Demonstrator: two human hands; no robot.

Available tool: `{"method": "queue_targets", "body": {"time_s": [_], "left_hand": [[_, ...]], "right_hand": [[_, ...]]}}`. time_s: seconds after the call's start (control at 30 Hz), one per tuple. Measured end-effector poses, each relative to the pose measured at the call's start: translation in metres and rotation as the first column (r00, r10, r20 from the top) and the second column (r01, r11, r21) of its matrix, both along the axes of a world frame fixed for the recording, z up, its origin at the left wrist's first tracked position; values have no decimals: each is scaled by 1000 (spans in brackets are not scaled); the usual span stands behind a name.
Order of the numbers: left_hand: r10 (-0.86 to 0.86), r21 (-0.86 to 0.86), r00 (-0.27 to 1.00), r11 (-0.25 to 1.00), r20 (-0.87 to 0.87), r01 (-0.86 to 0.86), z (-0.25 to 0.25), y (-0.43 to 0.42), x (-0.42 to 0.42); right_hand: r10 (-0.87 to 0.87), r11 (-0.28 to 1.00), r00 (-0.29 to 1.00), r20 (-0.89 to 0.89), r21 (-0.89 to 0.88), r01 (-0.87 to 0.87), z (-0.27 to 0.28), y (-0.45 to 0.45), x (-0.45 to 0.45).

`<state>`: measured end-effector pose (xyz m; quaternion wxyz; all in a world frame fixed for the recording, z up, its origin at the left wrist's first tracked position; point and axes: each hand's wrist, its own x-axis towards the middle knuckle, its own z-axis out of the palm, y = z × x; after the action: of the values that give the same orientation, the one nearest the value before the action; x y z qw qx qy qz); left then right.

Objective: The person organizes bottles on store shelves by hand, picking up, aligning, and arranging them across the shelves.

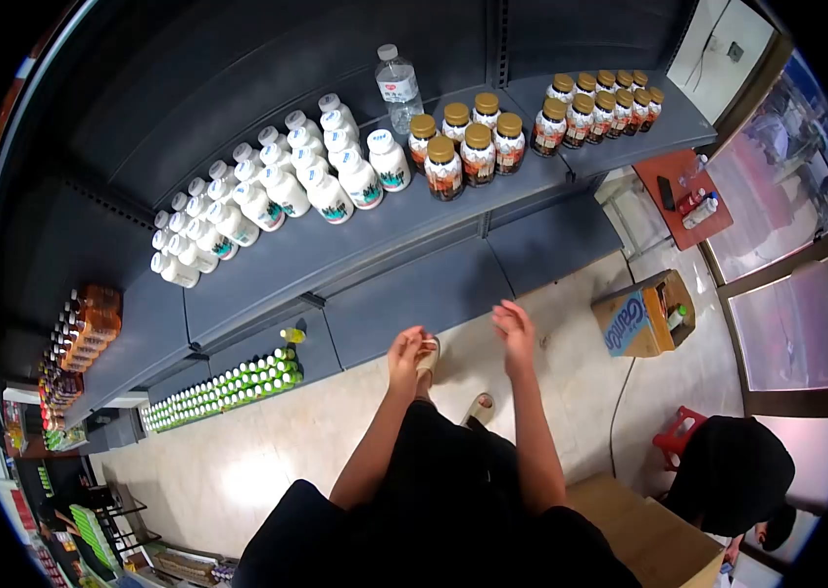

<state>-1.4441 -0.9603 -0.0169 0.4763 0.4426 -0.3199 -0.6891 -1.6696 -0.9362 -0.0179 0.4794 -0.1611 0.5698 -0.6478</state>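
My left hand (405, 361) is held in the air in front of the shelf with its fingers loosely bent and parted, nothing visible in it. To its right, my right hand (515, 338) is raised with the fingers stretched out and the palm bare. Neither hand touches anything. Beyond them, the grey shelf (336, 260) carries rows of white bottles (329, 199). Several dark bottles with gold caps (478, 155) stand beside these, with a second gold-capped group (579, 120) farther right. A tall clear water bottle (399, 88) rises behind the front rows.
Green bottles with white caps (228, 390) line the lower shelf, near a yellow bottle (292, 335). On the right are an open cardboard box (630, 321), a red table (664, 176) and a red stool (677, 435). A large carton (644, 534) and a person in black (732, 470) are close behind my right arm.
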Motion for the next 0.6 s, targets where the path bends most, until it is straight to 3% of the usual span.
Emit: {"method": "queue_targets", "body": {"time_s": [0.07,0.17,0.23,0.37,0.5,0.57,0.6], "left_hand": [[68,-137,998,988,0,-68,46,-30,3],[255,-550,962,820,101,-159,109,-83,15],[436,-633,888,731,145,-256,135,-118,24],[673,-721,661,632,331,-283,153,-183,34],[509,-611,784,762,355,-217,131,-231,44],[564,-661,721,724,403,-197,135,-234,42],[596,-686,684,702,420,-190,140,-234,40]], "right_hand": [[82,984,995,58,-161,-71,34,-30,29],[234,935,972,-29,-267,-234,86,-65,66],[314,903,948,-51,-291,-315,112,-87,84],[379,841,908,-179,-343,-419,146,-137,110],[318,812,847,-427,-338,-475,140,-187,137],[383,799,871,-308,-362,-480,132,-205,148],[372,795,833,-409,-323,-514,135,-209,152]]}}
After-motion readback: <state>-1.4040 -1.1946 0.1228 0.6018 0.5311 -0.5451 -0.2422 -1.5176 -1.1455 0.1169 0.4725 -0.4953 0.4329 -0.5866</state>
